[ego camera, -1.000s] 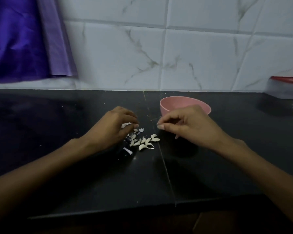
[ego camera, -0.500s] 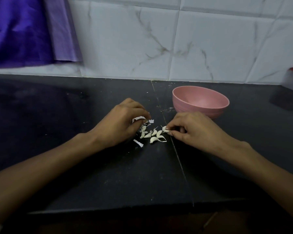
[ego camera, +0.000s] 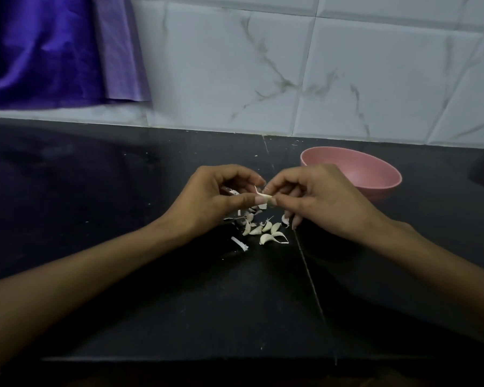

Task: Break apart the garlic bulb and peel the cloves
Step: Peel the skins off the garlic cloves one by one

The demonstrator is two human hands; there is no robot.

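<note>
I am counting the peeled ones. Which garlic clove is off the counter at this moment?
The clove pinched between the left hand and the right hand. It is held in the air; the other cloves lie on the black counter below.

The scene is dim with a cool bluish cast. Soft light falls on the tiled wall (ego camera: 291, 65) at the far side, while the black table (ego camera: 151, 303) swallows detail and shows only faint shadows. Straight lines bow near the edges, and everything looks slightly soft and grainy.

Black stone counter (ego camera: 123, 289), white marble-veined wall tiles (ego camera: 263, 65), purple cloth (ego camera: 39, 51)
</note>
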